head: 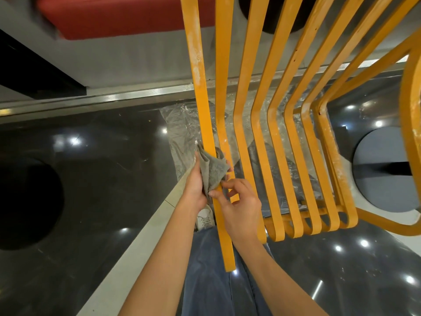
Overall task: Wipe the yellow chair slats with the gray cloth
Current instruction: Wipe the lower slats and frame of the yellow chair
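A yellow slatted chair fills the upper right, its slats dusted with white specks. The leftmost slat runs from the top edge down to my legs. A gray cloth is wrapped around that slat low down. My left hand holds the cloth from the left side. My right hand pinches the cloth's lower edge with thumb and forefinger against the slat. Part of the cloth is hidden behind the slat.
A glossy dark floor lies below, crossed by a pale strip. Crumpled clear plastic sheeting lies under the chair. A round gray table base sits at right, a red seat at top left. My jeans and white shoe are below.
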### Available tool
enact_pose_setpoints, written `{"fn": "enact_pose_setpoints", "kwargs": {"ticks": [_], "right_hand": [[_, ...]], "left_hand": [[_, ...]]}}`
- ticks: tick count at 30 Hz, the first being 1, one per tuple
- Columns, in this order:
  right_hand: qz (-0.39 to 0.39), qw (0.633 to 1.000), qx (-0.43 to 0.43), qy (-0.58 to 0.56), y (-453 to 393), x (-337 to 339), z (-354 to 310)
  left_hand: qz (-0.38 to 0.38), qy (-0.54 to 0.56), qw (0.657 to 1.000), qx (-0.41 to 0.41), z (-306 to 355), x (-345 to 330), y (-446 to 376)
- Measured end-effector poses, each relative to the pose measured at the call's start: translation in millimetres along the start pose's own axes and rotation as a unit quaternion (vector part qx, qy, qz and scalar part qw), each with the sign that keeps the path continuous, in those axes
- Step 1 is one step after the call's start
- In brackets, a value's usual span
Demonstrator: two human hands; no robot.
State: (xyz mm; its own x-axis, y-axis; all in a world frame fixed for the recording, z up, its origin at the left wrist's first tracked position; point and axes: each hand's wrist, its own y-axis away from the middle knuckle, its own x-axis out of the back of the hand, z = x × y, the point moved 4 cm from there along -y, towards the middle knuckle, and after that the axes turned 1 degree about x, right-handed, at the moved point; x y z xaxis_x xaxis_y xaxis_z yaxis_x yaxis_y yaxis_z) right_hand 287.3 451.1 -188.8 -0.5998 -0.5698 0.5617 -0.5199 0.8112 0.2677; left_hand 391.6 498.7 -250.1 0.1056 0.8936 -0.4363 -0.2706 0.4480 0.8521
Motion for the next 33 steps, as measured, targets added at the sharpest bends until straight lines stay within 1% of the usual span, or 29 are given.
{"fn": "enact_pose_setpoints", "kwargs": {"ticks": [3,5,6,9,11,12,13,15,17,19,20,22,24,25,26,29,31,33], "right_hand": [[-0.008,1.0,0.002,-0.014,16,10,11],[-0.016,1.0,-0.014,-0.018,31,16,20],[-0.017,1.0,-0.016,-0.017,37,19,24],[-0.012,0.999,-0.015,-0.032,41,24,24],[0.007,0.999,0.009,-0.05,32,29,12],[0.022,0.997,0.022,-0.065,25,32,4],[0.038,0.995,0.032,-0.084,19,36,-4],[0.057,0.991,0.048,-0.114,7,43,-17],[0.047,0.989,0.063,-0.122,-1,46,-24],[0.032,0.989,0.078,-0.125,-2,47,-29],[0.024,0.988,0.085,-0.126,0,48,-31],[-0.008,0.989,0.092,-0.118,7,45,-33],[-0.053,0.991,0.058,-0.109,13,36,-24],[-0.084,0.99,0.027,-0.114,15,32,-19],[-0.118,0.984,-0.012,-0.13,16,27,-15],[-0.216,0.941,-0.113,-0.234,17,15,-10],[-0.233,0.931,-0.133,-0.246,11,8,-7],[-0.236,0.936,-0.131,-0.225,2,-1,-6]], "left_hand": [[-0.006,-0.005,0.999,-0.047,25,-11,-7],[-0.013,0.006,0.998,-0.057,31,-13,-8],[-0.005,0.002,0.998,-0.056,26,-11,-3],[0.007,0.0,1.0,-0.016,-12,3,12],[0.015,0.011,0.999,0.034,-33,12,23],[0.028,0.008,0.999,0.038,-35,13,28],[0.047,-0.008,0.999,0.021,-32,13,29],[0.098,-0.066,0.991,-0.064,-13,4,36],[0.141,-0.141,0.967,-0.155,-6,-6,45],[0.187,-0.198,0.933,-0.237,-13,-14,60],[0.207,-0.213,0.917,-0.266,-20,-15,67],[0.215,-0.219,0.904,-0.297,-32,-21,84],[0.198,-0.212,0.908,-0.303,-41,-29,97],[0.193,-0.211,0.907,-0.308,-47,-30,101],[0.175,-0.226,0.899,-0.33,-51,-29,109],[0.147,-0.177,0.916,-0.329,-63,-18,119],[0.151,-0.129,0.922,-0.333,-65,-8,122],[0.171,-0.109,0.921,-0.332,-68,-2,125]]}}
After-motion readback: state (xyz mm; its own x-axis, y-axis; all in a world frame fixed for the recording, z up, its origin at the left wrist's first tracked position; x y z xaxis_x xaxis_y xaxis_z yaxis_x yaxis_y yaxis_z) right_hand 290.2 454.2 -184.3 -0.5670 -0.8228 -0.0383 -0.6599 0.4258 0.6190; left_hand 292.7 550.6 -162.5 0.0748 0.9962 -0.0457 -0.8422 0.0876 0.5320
